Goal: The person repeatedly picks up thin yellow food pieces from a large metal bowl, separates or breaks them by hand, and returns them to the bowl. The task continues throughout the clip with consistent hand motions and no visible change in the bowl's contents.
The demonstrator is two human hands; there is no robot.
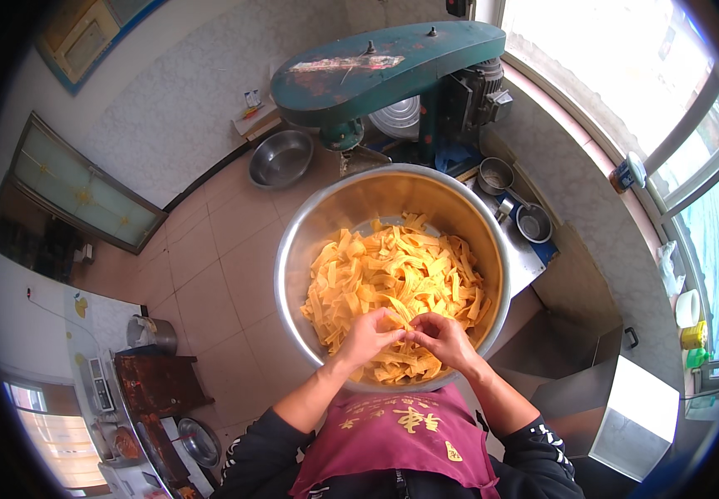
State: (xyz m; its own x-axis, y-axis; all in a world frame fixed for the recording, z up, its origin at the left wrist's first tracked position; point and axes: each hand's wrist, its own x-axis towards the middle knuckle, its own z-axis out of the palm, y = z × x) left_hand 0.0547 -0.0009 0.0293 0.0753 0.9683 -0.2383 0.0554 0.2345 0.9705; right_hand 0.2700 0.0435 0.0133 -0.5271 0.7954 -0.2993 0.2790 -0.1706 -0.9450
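Note:
A large round metal basin (391, 178) stands before me, partly filled with a heap of yellow-orange flat strips (397, 268) that look like dried tofu sheet or noodles. Over the near part of the heap, my left hand (375, 337) pinches a yellow strip (402, 312) between thumb and fingers. My right hand (444, 337) meets it from the other side, its fingertips on the same strip. Both hands are close together, thumbs nearly touching. A maroon apron (397, 430) with writing lies just below the basin's near rim.
Beyond the basin stands a green belt-driven machine (384, 68) with a motor (484, 81). An empty metal bowl (281, 159) lies at the back left. Small metal pots (534, 223) sit at the right. A metal box-like unit (634, 418) is at the lower right; a wooden cabinet (160, 383) stands left.

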